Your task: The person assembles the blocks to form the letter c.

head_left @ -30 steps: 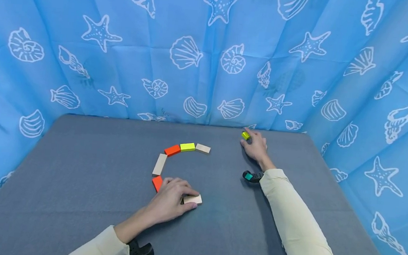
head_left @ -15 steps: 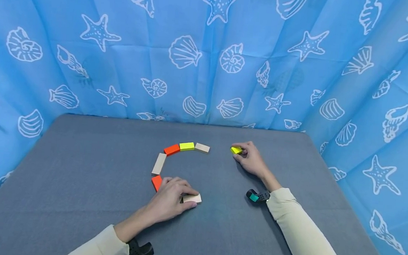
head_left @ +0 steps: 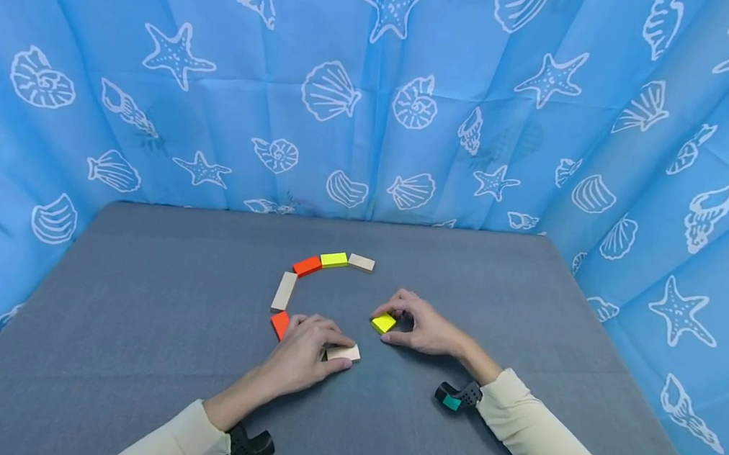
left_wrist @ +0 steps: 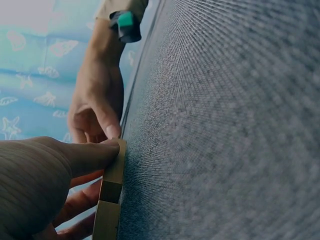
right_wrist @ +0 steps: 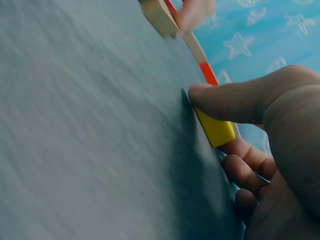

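My left hand (head_left: 304,356) pinches a plain wooden block (head_left: 344,354) on the grey table, thumb on its near side. Another block end (left_wrist: 106,222) touches that block in the left wrist view, mostly covered by the hand. To the right, my right hand (head_left: 427,328) grips a yellow block (head_left: 384,322) between thumb and fingers, a little apart from the wooden one. From the left hand an open curve of blocks runs up and round: orange block (head_left: 279,324), plain block (head_left: 283,292), orange block (head_left: 307,266), yellow block (head_left: 333,259) and plain block (head_left: 361,263).
A grey cloth covers the table (head_left: 163,297). Behind it and along the right side hangs a blue curtain (head_left: 252,102) with white shells and starfish. Black straps sit on both wrists, the right strap (head_left: 457,396) carrying a green patch.
My right hand has taken the yellow block from the table's back right and brought it left and nearer, close to the left hand. The left hand stays on the plain block.
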The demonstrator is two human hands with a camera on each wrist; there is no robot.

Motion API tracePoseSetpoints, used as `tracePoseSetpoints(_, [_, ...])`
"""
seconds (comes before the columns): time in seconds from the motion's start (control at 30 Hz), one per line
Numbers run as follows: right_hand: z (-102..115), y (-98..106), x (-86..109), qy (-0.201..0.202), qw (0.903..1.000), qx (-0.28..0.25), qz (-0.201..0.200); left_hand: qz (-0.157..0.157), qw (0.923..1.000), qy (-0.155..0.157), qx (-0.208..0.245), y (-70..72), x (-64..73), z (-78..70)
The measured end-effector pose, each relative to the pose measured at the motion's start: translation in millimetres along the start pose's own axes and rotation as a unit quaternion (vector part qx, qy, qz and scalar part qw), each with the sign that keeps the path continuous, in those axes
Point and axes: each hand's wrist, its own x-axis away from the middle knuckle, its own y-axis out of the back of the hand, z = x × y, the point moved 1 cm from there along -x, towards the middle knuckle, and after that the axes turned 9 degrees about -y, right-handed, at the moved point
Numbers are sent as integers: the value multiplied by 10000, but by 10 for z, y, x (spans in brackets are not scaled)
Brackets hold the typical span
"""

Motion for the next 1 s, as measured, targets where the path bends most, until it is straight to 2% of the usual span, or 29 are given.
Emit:
tracePoseSetpoints(0.27, [93,-153,39,276,9991,41,331,-39,10000,-59,16,-8,-4,1])
tracePoseSetpoints(0.47, [127,-185,58,429,9984,113,361,-4,10000,-25,7,1,-4,-7])
tracePoseSetpoints(1.0, [141,-223,62,405,9985,242,263,5,10000,15,1,7,-5,-13])
